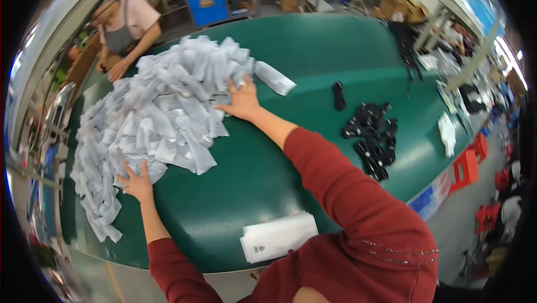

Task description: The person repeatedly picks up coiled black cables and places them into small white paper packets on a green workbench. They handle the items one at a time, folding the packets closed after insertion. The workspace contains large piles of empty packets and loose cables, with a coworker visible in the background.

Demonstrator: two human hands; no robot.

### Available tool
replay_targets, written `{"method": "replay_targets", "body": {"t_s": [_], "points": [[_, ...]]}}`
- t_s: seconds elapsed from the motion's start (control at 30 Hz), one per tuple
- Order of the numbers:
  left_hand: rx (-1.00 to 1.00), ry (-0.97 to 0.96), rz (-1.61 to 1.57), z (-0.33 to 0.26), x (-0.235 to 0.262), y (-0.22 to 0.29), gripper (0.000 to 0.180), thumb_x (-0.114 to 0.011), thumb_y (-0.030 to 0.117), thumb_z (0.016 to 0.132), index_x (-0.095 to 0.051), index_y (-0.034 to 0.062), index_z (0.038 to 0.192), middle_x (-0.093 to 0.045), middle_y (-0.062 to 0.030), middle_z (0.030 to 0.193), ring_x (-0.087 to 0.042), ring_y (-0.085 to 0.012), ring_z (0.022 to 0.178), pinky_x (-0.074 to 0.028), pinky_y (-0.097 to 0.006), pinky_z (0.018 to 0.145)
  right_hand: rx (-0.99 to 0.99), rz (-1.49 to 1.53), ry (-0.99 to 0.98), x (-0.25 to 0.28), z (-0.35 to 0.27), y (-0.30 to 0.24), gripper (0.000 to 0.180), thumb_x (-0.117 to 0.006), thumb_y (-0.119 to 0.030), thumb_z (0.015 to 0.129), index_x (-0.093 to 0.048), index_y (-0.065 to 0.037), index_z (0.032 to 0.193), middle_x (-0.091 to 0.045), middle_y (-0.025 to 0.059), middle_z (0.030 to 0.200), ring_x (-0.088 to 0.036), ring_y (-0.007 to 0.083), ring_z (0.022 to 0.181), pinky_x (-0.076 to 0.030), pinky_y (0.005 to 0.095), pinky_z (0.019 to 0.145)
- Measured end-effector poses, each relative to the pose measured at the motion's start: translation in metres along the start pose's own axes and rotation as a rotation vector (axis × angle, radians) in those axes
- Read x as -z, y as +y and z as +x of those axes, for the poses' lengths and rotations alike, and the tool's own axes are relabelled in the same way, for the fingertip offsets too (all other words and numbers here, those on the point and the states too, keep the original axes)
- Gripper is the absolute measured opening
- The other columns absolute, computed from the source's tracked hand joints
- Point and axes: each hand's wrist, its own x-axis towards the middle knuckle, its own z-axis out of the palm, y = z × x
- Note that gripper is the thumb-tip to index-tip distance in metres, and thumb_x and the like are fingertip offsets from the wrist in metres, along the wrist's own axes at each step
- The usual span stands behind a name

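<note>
A large heap of translucent white plastic bags (168,96), each seeming to have something pale or wrapped inside, covers the left part of the green table. My left hand (137,183) lies against the heap's near edge with its fingers spread. Farther off, my right hand (243,100) rests at the heap's right side, also with fingers apart. Neither hand grips a bag. One bag (274,77) sticks out from the heap, just beyond my right hand. In front of my body lies a flat stack of white printed bags (279,237).
Bundled black cables (372,129) lie on the right of the green table (324,40), with one bundle (338,96) set apart. More black cords (405,46) hang together at the far right. A co-worker (126,29) leans at the far left edge. Red stools (465,169) stand at right.
</note>
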Motion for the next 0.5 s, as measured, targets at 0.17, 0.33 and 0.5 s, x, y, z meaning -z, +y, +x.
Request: {"method": "replay_targets", "body": {"t_s": [0.17, 0.33, 0.5], "points": [[-0.003, -0.017, -0.049, -0.005, 0.016, 0.011, 0.074, -0.054, 0.065, 0.091, -0.039, 0.0248, 0.151, -0.022, -0.0374, 0.152, -0.034, -0.0588, 0.132, -0.029, -0.064, 0.108, 0.073, 0.25, -0.015, 0.074, -0.022, 0.07, 0.066, -0.072, -0.046, 0.082, -0.053, -0.016, 0.138, -0.053, 0.03, 0.129, -0.055, 0.0457, 0.118, -0.046, 0.048, 0.1], [-0.261, 0.27, -0.273, -0.048, 0.041, -0.014, 0.07, -0.065, 0.044, 0.092, -0.041, 0.0098, 0.148, -0.032, -0.0338, 0.148, -0.038, -0.0515, 0.131, -0.029, -0.057, 0.111, -0.401, -0.635, 0.15, 0.141, -0.085, 0.158, 0.051, -0.071, -0.048, 0.08, -0.066, -0.006, 0.108, -0.056, 0.0181, 0.118, -0.056, 0.0329, 0.107, -0.044, 0.0473, 0.086], [-0.379, 0.125, -0.518, -0.135, 0.142, 0.062, 0.042, -0.069, 0.025, 0.092, -0.061, 0.0034, 0.126, -0.053, -0.0233, 0.129, -0.05, -0.0377, 0.121, -0.04, -0.045, 0.103, -0.138, -0.524, 0.189, 0.141, -0.126, 0.213, 0.014, -0.059, -0.005, 0.083, -0.061, 0.006, 0.091, -0.055, 0.0294, 0.102, -0.062, 0.039, 0.087, -0.057, 0.042, 0.078]]}}
